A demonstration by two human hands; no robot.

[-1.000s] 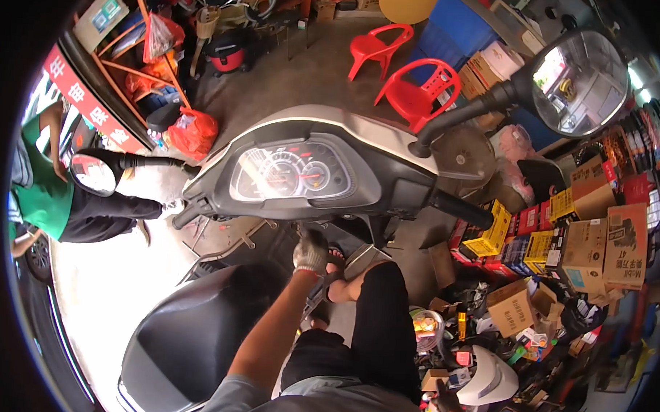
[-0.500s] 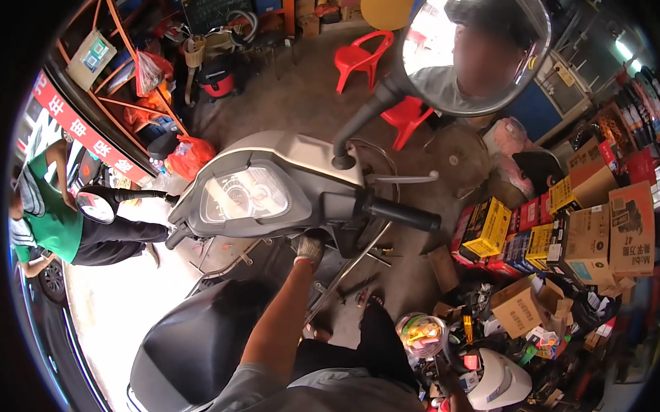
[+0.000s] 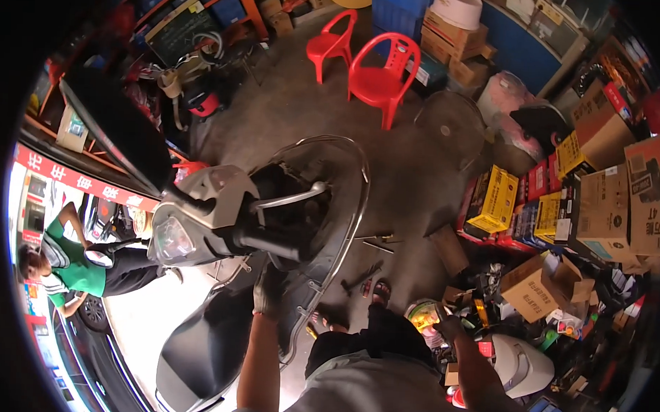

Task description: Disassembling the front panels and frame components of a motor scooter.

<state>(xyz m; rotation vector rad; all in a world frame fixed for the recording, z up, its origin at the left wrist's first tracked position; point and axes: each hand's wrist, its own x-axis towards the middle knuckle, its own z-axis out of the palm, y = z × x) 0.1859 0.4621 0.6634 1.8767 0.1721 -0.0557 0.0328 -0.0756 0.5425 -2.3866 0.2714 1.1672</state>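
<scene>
A motor scooter with a pale, dark-trimmed handlebar cowl (image 3: 214,195) stands at my left front. My left hand (image 3: 269,295), in a light work glove, reaches up just below the scooter's black handlebar grip (image 3: 274,242); its fingers are lost in shadow, so whether it grips anything is unclear. The metal brake lever (image 3: 290,196) juts out beyond the grip. My right hand (image 3: 449,328) is low at my right, at the edge of a round clear tub (image 3: 416,311) with yellow and orange items inside. Its fingers are too dark to make out. The black seat (image 3: 201,347) lies left of my left forearm.
Tools (image 3: 376,240) lie on the floor ahead of my feet. Stacked cartons (image 3: 602,208) and clutter line the right, beside a white scooter-like body panel (image 3: 513,365). Two red chairs (image 3: 384,81) stand farther off. A person in green (image 3: 74,244) stands at the left.
The scooter's front end and its large mirror have swung left in view, with my left hand below the grip. My right hand has come up to the tub. The view has shifted too.
</scene>
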